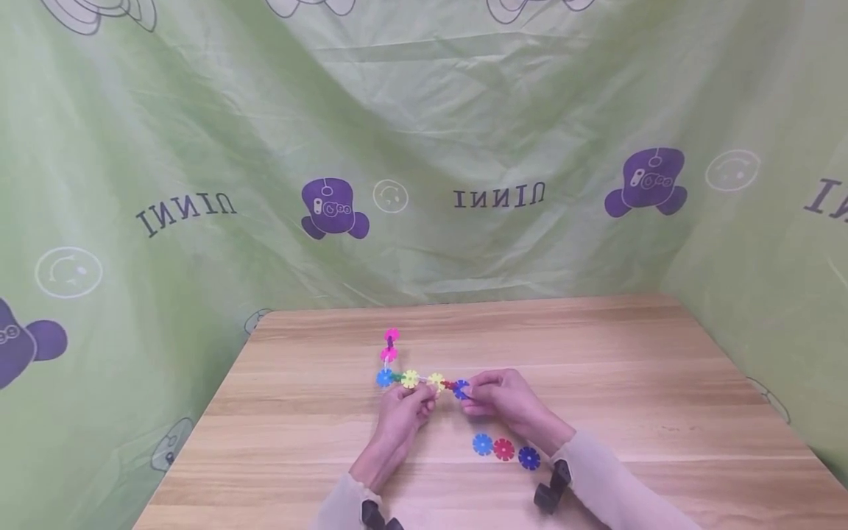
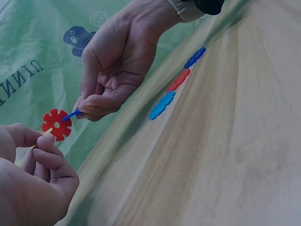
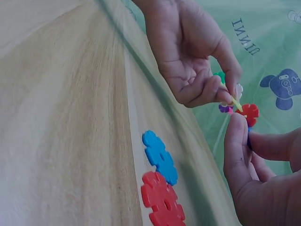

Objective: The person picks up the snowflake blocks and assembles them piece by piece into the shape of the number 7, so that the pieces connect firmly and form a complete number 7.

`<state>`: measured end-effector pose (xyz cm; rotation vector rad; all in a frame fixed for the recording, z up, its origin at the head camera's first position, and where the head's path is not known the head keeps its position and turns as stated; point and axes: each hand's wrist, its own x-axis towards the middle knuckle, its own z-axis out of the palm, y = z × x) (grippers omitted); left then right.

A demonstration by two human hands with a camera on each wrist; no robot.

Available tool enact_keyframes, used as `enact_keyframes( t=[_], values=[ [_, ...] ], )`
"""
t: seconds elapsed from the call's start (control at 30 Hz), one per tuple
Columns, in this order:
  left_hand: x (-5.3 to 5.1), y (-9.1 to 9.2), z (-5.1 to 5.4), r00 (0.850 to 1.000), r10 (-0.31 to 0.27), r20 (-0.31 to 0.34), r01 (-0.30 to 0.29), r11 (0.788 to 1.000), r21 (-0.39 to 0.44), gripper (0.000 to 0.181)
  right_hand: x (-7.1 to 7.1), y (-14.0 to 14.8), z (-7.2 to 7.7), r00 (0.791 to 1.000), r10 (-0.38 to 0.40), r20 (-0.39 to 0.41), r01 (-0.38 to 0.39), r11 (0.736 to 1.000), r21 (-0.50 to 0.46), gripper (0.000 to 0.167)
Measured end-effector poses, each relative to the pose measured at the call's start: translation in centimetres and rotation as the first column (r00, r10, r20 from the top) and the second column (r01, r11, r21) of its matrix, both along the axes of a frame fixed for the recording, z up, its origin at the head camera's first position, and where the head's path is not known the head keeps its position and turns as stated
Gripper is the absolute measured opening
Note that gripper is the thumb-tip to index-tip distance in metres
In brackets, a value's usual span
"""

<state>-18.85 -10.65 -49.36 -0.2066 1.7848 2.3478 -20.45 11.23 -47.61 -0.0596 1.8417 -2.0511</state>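
A chain of notched plastic discs runs across the table in the head view, with pink discs (image 1: 392, 335) at its far end and a light blue disc (image 1: 384, 377) at its corner. My left hand (image 1: 400, 422) pinches a yellow disc (image 1: 436, 381) near the chain's right part. At the right end, my right hand (image 1: 509, 401) pinches a dark blue disc (image 1: 460, 389) between thumb and fingers. Between the two hands a red disc (image 2: 57, 125) joins the yellow and dark blue ones, seen face-on in the left wrist view. Fingers partly cover both pinched discs.
Three loose discs lie in a row on the wooden table (image 1: 298, 442) in front of my right hand: light blue (image 1: 482, 444), red (image 1: 503, 450) and dark blue (image 1: 529, 458). A green printed cloth (image 1: 424, 258) hangs behind the table and along its sides.
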Motion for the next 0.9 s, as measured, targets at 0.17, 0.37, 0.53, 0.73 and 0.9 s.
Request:
enact_keyframes(
  t=[0.17,0.37,0.53,0.73,0.9],
  values=[
    [-0.1,-0.5,0.4,0.999,-0.039,-0.011,0.039,0.999,-0.003,0.017,0.2,-0.2,0.0,1.0,-0.006,0.03,0.008,0.998,-0.065,0.034],
    [-0.2,-0.4,0.5,0.997,-0.072,-0.016,0.071,0.996,-0.052,0.03,0.1,-0.1,0.2,1.0,-0.005,0.027,0.008,0.996,-0.089,0.039],
    [-0.3,0.2,0.3,0.994,-0.104,-0.034,0.098,0.985,-0.141,0.033,0.1,-0.2,0.3,0.999,0.024,0.026,-0.021,0.992,-0.122,0.036],
    [-0.2,1.0,0.3,0.994,-0.105,-0.041,0.096,0.979,-0.177,0.034,0.1,-0.5,0.2,0.999,0.045,0.008,-0.043,0.988,-0.149,0.03],
    [-0.2,1.2,0.3,0.995,-0.089,-0.043,0.081,0.984,-0.157,0.031,0.0,-0.6,0.1,0.998,0.055,-0.01,-0.056,0.991,-0.122,0.026]
  ],
)
